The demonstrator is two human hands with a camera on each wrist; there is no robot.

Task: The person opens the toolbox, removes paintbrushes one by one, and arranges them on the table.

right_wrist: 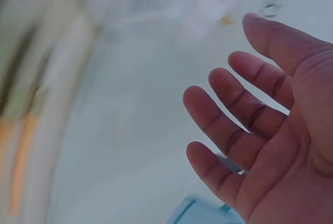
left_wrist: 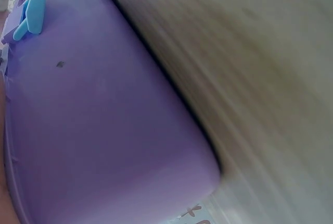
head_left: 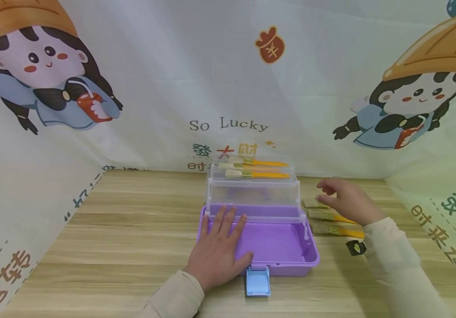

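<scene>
A purple storage box (head_left: 275,242) stands on the table with its clear tiered trays (head_left: 251,194) raised at the back. My left hand (head_left: 221,260) rests over its left side, fingers spread and straight, thumb by the light blue latch (head_left: 258,282). In the left wrist view the purple front wall (left_wrist: 104,109) fills much of the picture. Yellow-handled paintbrushes (head_left: 269,175) lie in the top tray. My right hand (head_left: 351,201), holding nothing, hovers right of the box above more paintbrushes (head_left: 333,230) on the table. Its fingers are loosely extended in the right wrist view.
The wood-grain table (head_left: 140,238) meets a printed cloth backdrop (head_left: 164,88) at the back and both sides. A small black tag (head_left: 356,247) shows beside the right sleeve (head_left: 394,247).
</scene>
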